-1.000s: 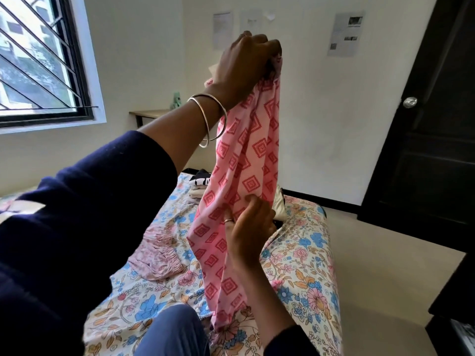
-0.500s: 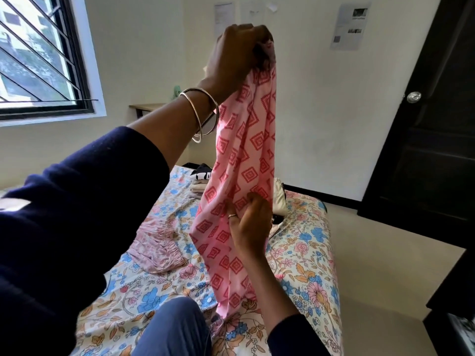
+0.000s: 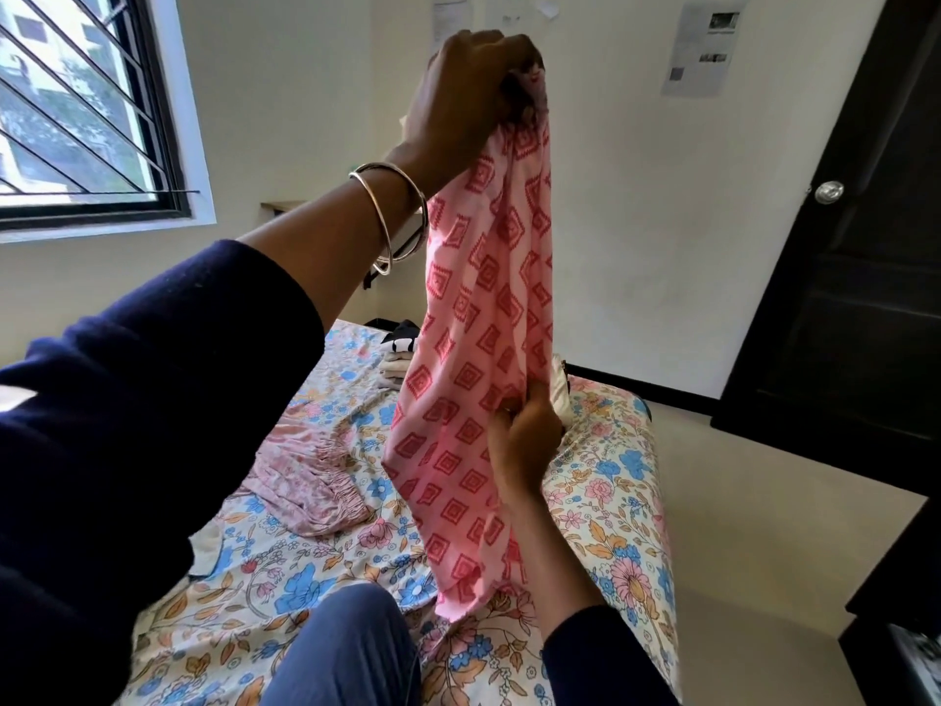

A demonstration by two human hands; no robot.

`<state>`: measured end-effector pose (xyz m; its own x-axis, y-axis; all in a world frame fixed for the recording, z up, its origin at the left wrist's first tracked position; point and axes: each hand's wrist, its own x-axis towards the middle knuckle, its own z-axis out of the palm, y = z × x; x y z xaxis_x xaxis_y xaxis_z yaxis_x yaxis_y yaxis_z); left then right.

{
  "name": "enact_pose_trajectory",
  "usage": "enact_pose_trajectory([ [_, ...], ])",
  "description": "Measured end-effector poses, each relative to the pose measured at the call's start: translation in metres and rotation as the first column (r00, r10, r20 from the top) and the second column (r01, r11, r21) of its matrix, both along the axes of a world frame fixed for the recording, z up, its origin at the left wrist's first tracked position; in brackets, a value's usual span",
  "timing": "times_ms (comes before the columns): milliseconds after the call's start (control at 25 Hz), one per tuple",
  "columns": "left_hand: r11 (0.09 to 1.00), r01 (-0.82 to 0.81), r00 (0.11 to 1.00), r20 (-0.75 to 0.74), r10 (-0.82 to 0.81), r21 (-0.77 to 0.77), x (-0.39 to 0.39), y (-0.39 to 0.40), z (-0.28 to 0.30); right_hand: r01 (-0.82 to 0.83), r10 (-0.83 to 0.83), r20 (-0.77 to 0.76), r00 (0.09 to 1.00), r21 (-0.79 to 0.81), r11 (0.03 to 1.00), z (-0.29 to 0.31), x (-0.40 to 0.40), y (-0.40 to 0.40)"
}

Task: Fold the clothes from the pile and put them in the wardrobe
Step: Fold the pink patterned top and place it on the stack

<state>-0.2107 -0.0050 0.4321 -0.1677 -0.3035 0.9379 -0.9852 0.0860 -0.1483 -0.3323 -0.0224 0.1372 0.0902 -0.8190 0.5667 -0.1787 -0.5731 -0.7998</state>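
A pink cloth with red diamond print (image 3: 473, 359) hangs lengthwise in front of me above the bed. My left hand (image 3: 468, 99), with bangles at the wrist, grips its bunched top end high up. My right hand (image 3: 522, 440) holds the cloth near its middle, at its right edge, fingers tucked into the fabric. The cloth's bottom end touches the floral bedsheet (image 3: 611, 501). A crumpled pale pink garment (image 3: 305, 476) lies on the bed to the left. A small stack of folded clothes (image 3: 399, 359) sits at the far end of the bed, partly hidden by the cloth.
A dark door with a round knob (image 3: 829, 192) stands at the right. A barred window (image 3: 76, 109) is on the left wall. Bare floor (image 3: 764, 527) runs along the bed's right side. My knee in blue trousers (image 3: 346, 649) is in the foreground.
My left hand has lifted the cloth's top a little higher. My right hand has slid slightly up along the cloth's right edge.
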Motion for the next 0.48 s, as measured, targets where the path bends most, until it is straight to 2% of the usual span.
enact_pose_trajectory([
  [40, 1.0, -0.009, 1.0, -0.007, 0.009, -0.002, 0.005, 0.001, 0.0, -0.154, 0.153, 0.032, 0.988, 0.028, 0.988, -0.003, -0.01, 0.007],
  [120, 1.0, -0.017, 1.0, -0.015, 0.017, -0.012, 0.012, 0.002, 0.001, -0.441, 0.45, -0.01, 0.893, 0.179, 0.879, -0.008, -0.028, 0.022],
  [160, 1.0, -0.01, 1.0, -0.027, 0.009, -0.015, 0.014, 0.002, 0.001, -0.478, 0.496, -0.027, 0.868, 0.232, 0.847, -0.013, -0.034, 0.024],
  [240, 0.999, 0.023, 0.998, -0.056, -0.025, -0.034, 0.015, 0.003, 0.0, -0.358, 0.372, -0.013, 0.928, 0.247, 0.901, -0.024, -0.037, 0.016],
  [320, 0.997, 0.052, 0.997, -0.052, -0.055, -0.059, 0.014, 0.002, -0.001, -0.146, 0.179, -0.114, 0.977, 0.249, 0.957, -0.033, -0.032, 0.003],
  [400, 0.995, 0.069, 0.996, -0.051, -0.073, -0.067, 0.014, 0.003, 0.003, -0.013, 0.077, -0.232, 0.97, 0.263, 0.965, -0.039, -0.024, -0.007],
  [480, 0.994, 0.087, 0.994, -0.065, -0.092, -0.072, 0.013, 0.006, 0.009, 0.061, 0.011, -0.264, 0.965, 0.265, 0.962, -0.043, -0.018, -0.012],
])
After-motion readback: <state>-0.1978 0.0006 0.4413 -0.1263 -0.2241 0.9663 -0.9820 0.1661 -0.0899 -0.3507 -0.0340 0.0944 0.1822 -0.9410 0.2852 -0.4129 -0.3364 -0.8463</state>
